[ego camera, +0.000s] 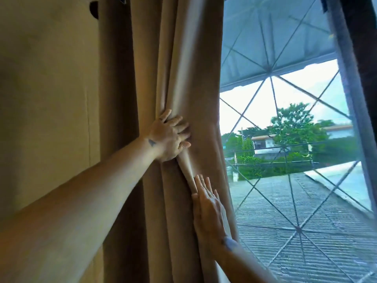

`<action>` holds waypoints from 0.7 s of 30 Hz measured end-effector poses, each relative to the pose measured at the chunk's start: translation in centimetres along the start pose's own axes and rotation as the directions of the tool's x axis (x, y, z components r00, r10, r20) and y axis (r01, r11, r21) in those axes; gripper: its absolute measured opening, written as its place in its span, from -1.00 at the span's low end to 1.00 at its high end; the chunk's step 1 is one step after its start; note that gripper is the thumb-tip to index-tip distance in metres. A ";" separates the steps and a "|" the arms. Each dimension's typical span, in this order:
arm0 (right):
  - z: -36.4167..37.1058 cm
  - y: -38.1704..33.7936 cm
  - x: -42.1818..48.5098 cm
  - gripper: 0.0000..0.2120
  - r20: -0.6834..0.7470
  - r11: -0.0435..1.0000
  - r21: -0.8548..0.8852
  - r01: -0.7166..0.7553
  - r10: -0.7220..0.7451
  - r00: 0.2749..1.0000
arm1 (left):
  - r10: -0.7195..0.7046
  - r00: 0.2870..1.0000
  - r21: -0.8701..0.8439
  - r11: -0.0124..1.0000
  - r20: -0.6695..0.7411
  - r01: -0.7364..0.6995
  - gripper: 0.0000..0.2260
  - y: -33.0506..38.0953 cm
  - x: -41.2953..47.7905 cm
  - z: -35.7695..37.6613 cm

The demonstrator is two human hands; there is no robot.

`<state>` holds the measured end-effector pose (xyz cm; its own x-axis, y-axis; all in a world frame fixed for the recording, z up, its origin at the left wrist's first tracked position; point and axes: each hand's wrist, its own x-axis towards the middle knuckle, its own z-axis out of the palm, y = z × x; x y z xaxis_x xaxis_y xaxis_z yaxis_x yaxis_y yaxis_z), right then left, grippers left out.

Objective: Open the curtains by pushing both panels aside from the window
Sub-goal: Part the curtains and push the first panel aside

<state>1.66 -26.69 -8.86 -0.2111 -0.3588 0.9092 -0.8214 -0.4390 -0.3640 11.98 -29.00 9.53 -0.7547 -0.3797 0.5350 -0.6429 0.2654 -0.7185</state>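
The brown curtain panel [183, 78] hangs in the middle of the view, gathered into deep vertical folds, between the plain wall [47, 88] on the left and the window [285, 139] on the right. Its right edge runs down beside the glass, and the glass to the right of it is uncovered.

The left hand [170, 137] presses on the curtain panel about halfway up. Its fingers are curled around 1 bunched fold and grip it, and the thumb lies over the cloth below them. A small dark mark shows on the wrist. The bare forearm comes up from the lower left corner.

The right hand [207, 207] is lower and nearer, close to the right edge of the same panel. Its fingers are straight and held together, flat against the fabric and pointing upward; they grip nothing. A dark mark is also on this wrist.

At the far right edge a dark strip [363, 68] stands beside the glass; I cannot tell if it is the 2nd panel or the frame. Thin dark bars cross the glass in triangles. Through it are seen a grey awning [275, 33] at the top, green trees [293, 125], a low building [265, 144] and a corrugated roof [285, 211] below.
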 end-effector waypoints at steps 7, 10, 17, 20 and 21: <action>8.9 -3.3 1.3 -0.34 0.003 0.985 0.173 0.002 -0.002 1.000 | -0.060 0.995 0.016 0.998 0.076 0.059 -0.55 -6.5 -3.3 6.5; 13.1 -4.1 2.0 -0.17 0.030 0.968 0.251 0.000 -0.007 1.000 | -0.101 0.988 0.061 0.994 0.114 0.095 -0.55 -9.2 -4.7 9.4; 21.2 -5.0 3.7 -0.49 0.102 0.943 0.332 0.012 -0.049 0.994 | -0.192 0.968 0.140 0.975 0.159 0.170 -0.54 -13.5 -5.9 15.0; 23.4 -4.7 5.0 -0.44 0.105 0.937 0.349 0.026 -0.067 0.992 | -0.200 0.965 0.154 0.973 0.171 0.174 -0.53 -14.7 -5.5 16.7; 24.1 -4.5 5.3 -0.45 0.121 0.938 0.347 0.018 -0.064 0.991 | -0.202 0.964 0.150 0.973 0.175 0.177 -0.53 -14.9 -5.5 17.2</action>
<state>17.00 -46.43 -7.28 -0.0922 -0.4273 0.8994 -0.5901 -0.7041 -0.3950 27.96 -46.15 9.70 -0.5741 -0.5746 0.5833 -0.7395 0.0582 -0.6706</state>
